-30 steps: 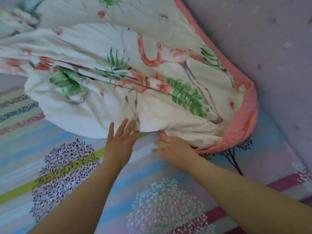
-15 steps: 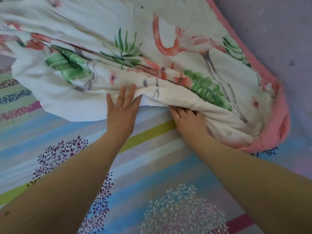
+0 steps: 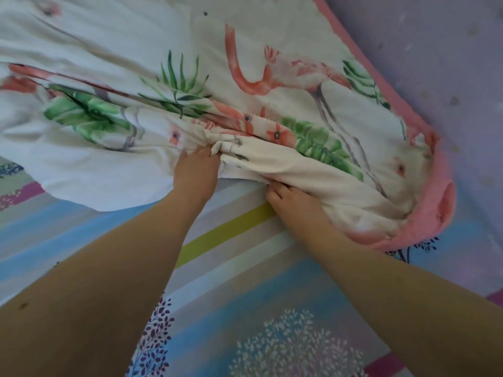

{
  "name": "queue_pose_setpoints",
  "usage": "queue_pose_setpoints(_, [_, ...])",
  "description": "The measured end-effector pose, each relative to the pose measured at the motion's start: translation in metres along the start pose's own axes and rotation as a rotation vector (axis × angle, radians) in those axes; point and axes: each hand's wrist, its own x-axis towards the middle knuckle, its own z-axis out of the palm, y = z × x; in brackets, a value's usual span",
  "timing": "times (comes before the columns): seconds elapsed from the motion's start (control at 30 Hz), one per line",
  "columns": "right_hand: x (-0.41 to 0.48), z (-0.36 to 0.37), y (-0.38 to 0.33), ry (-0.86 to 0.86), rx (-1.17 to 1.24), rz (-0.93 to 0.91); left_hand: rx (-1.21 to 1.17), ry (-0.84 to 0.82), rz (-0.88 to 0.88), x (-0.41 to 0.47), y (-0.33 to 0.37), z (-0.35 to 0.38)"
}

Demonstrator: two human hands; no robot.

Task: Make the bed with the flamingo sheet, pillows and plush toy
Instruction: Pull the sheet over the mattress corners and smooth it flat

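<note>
The flamingo sheet (image 3: 272, 77), white with pink flamingos, green leaves and a pink border, lies bunched across the upper part of the bed. My left hand (image 3: 194, 174) grips a gathered fold of its near edge, fingers curled into the cloth. A little to the right, my right hand (image 3: 292, 198) holds the sheet's rolled edge, its fingertips tucked under the fabric. No pillows or plush toy are in view.
The mattress cover (image 3: 231, 232) below is striped in blue, grey, green and magenta with tree prints. A lilac wall (image 3: 449, 50) runs along the bed's right side, close to the sheet's pink border.
Both hands reached forward to the sheet's near edge. The left hand went from flat, straight fingers to gripping a fold; the right hand's fingers slid under the edge.
</note>
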Motion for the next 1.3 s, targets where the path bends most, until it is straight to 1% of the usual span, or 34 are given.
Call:
queue_pose_setpoints(0.1, [-0.01,-0.005,-0.001,0.039,0.066,-0.035,-0.01,-0.06,-0.019,-0.017,0.006,0.005])
queue_pose_setpoints(0.17, [-0.027,-0.004,-0.001,0.009,0.092,-0.062,-0.002,-0.126,-0.041,-0.037,0.011,0.008])
queue_pose_setpoints(0.3, [-0.068,-0.007,0.003,0.055,0.245,0.009,0.002,-0.148,-0.067,-0.084,0.031,0.003])
queue_pose_setpoints(0.37, [-0.095,-0.026,0.005,0.07,0.32,0.045,-0.047,-0.15,-0.092,-0.11,0.048,-0.01])
queue_pose_setpoints(0.47, [-0.136,-0.056,0.013,0.006,0.294,0.004,-0.127,-0.148,-0.085,-0.148,0.076,-0.03])
queue_pose_setpoints(0.53, [-0.165,-0.079,0.017,0.012,0.314,-0.001,-0.159,-0.158,-0.059,-0.175,0.098,-0.043])
queue_pose_setpoints(0.6, [-0.191,-0.093,0.021,0.012,0.29,-0.005,-0.181,-0.154,-0.03,-0.197,0.119,-0.056])
queue_pose_setpoints(0.7, [-0.238,-0.11,0.029,0.021,0.236,-0.036,-0.169,-0.104,-0.009,-0.225,0.152,-0.079])
queue_pose_setpoints(0.8, [-0.283,-0.122,0.04,0.027,0.28,-0.038,-0.27,-0.019,0.009,-0.247,0.181,-0.102])
queue_pose_setpoints(0.87, [-0.308,-0.125,0.051,0.057,0.341,-0.015,-0.306,-0.046,0.012,-0.262,0.195,-0.11])
queue_pose_setpoints(0.93, [-0.337,-0.125,0.066,0.082,0.366,0.043,-0.264,-0.078,0.022,-0.284,0.208,-0.116])
queue_pose_setpoints(1.0, [-0.359,-0.123,0.081,0.08,0.374,0.084,-0.257,-0.062,0.013,-0.303,0.214,-0.117])
queue_pose_setpoints(1.07, [-0.376,-0.126,0.091,0.056,0.422,0.07,-0.252,-0.081,-0.007,-0.319,0.219,-0.117])
queue_pose_setpoints(1.1, [-0.384,-0.131,0.098,0.076,0.441,0.053,-0.248,-0.077,-0.009,-0.323,0.223,-0.119])
queue_pose_setpoints(1.17, [-0.396,-0.142,0.112,0.097,0.391,0.079,-0.235,-0.043,-0.01,-0.327,0.228,-0.123])
queue_pose_setpoints(1.23, [-0.406,-0.149,0.124,0.081,0.341,0.122,-0.212,0.011,-0.003,-0.326,0.234,-0.127])
queue_pose_setpoints(1.3, [-0.414,-0.153,0.137,0.091,0.369,0.132,-0.217,0.077,0.008,-0.322,0.246,-0.133])
